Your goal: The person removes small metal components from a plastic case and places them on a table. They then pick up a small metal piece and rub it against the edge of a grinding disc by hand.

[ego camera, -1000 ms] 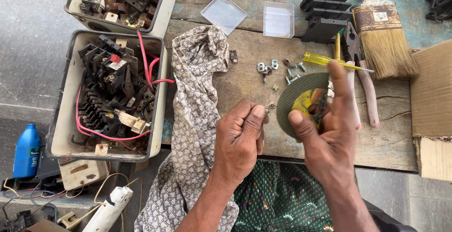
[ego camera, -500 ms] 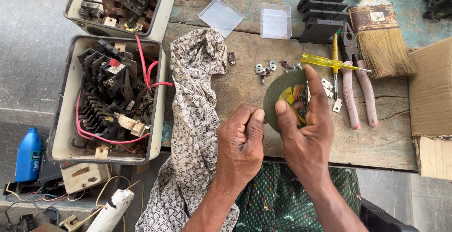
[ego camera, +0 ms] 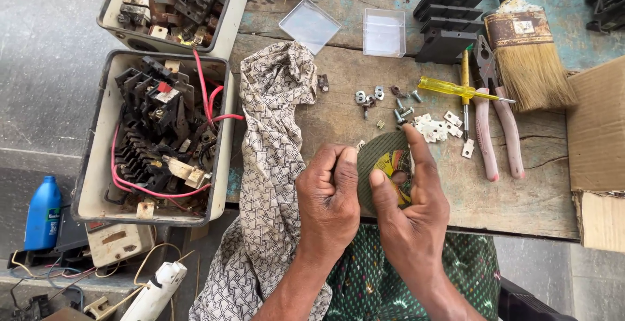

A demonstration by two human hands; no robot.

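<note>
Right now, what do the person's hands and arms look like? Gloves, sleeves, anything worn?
Both are bare: the left hand and right hand have no gloves, and no rings, watch or bands show. The forearms are uncovered as far as the frame's bottom edge, so no sleeves are in view. Fingernails are short. Below the arms lies a dark green garment with a small dotted pattern.

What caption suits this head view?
Right hand holds a disc beside the closed left hand, over a bench.
</note>
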